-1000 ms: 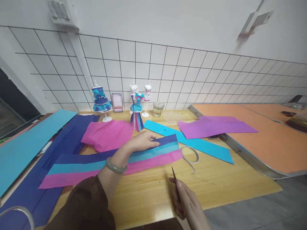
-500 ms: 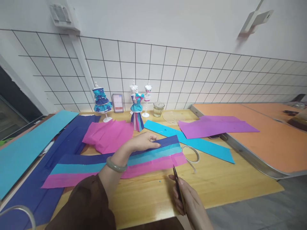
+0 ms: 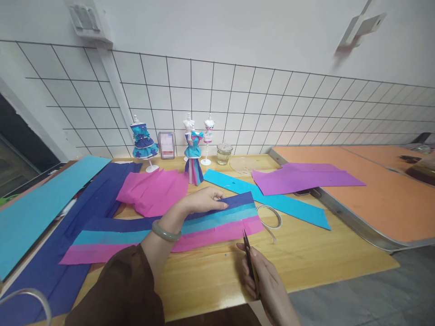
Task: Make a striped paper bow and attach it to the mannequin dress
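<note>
A long strip of crepe paper (image 3: 217,219) in navy, light blue and pink bands runs across the front of the table. My left hand (image 3: 205,199) grips its upper navy edge near the right end, thumb on top and fingers mostly behind. A small slit or crease shows in the pink band near that end. My right hand (image 3: 260,271) is closed around a pair of dark scissors (image 3: 248,251), whose tips point up at the pink edge. The scissor handles are mostly hidden by the fingers.
Behind lie a pink sheet (image 3: 152,192), a blue strip (image 3: 272,199), purple sheets (image 3: 306,178) and a tape roll (image 3: 279,222). Small dress forms (image 3: 193,151), a phone (image 3: 166,146) and a glass cup (image 3: 224,155) stand by the wall. Navy paper (image 3: 61,271) covers the left side.
My right hand and the scissors have shifted very slightly left and up against the pink edge. My left hand keeps its grip on the strip. The whole view has drifted slightly.
</note>
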Motion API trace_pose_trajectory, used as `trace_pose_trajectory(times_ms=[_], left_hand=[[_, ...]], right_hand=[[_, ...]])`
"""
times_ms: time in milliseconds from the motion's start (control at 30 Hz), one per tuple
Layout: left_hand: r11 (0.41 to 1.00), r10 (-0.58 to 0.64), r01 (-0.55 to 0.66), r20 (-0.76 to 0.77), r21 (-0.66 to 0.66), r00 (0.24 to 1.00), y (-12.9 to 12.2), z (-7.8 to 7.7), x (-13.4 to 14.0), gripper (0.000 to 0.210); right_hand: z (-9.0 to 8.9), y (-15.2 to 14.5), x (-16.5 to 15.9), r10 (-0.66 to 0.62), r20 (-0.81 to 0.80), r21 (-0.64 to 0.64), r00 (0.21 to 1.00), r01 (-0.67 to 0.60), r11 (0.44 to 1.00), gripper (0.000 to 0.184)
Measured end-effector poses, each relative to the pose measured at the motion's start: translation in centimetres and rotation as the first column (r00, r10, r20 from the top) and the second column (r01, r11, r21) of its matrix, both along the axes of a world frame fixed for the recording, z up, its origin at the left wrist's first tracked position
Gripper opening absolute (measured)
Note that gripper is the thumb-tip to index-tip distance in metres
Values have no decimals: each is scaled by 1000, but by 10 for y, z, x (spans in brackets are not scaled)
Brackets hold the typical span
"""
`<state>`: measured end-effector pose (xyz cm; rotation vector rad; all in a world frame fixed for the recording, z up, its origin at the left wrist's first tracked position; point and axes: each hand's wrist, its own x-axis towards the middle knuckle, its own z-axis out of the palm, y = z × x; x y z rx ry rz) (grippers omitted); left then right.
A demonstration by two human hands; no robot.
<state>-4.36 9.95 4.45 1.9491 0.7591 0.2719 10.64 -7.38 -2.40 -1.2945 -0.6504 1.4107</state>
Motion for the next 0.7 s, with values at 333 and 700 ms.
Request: trace_pose_trajectory(times_ms=[333,700], left_hand=[[1000,13,-12,-38,28,999,2,-6,0,34],[1000,13,-13,-29,-18,1000,3,-7,0,34]], right_hand=[[-7,4,3,40,-1,29,999,-40,999,51],[-9,7,3,33,-31,11,999,-33,999,53]])
